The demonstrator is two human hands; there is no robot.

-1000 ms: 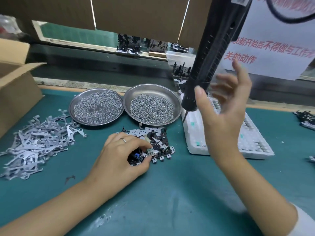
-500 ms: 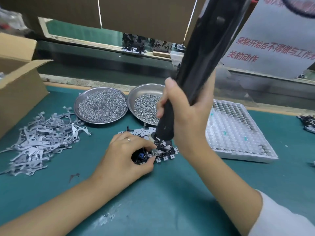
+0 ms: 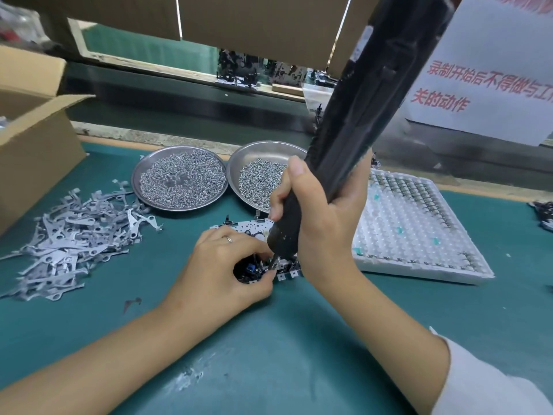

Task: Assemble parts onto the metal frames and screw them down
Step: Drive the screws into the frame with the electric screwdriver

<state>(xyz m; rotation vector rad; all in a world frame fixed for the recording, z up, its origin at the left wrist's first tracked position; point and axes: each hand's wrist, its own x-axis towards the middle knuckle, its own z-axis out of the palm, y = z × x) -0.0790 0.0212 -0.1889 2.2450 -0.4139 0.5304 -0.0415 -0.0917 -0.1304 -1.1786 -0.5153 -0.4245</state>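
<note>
A perforated metal frame point(image 3: 254, 229) with small black parts lies on the green mat at the centre, mostly hidden by both hands. My left hand point(image 3: 221, 271) presses on its near left end, fingers pinched around a small blue part. My right hand point(image 3: 323, 217) grips a long black electric screwdriver point(image 3: 353, 136) that hangs from above. Its bit touches the frame just right of my left fingertips. Two round steel dishes of screws, the left dish point(image 3: 179, 178) and the right dish point(image 3: 257, 175), stand behind the frame.
A heap of flat grey metal levers point(image 3: 71, 235) lies at the left, beside an open cardboard box point(image 3: 33, 139). A white foam tray point(image 3: 419, 235) of small parts sits at the right. A conveyor belt point(image 3: 179, 100) runs behind the mat; a paper notice point(image 3: 484, 79) hangs upper right.
My right hand went from open beside the hanging screwdriver to gripping it, then pulled it down and left onto the frame. My left hand stayed on the frame.
</note>
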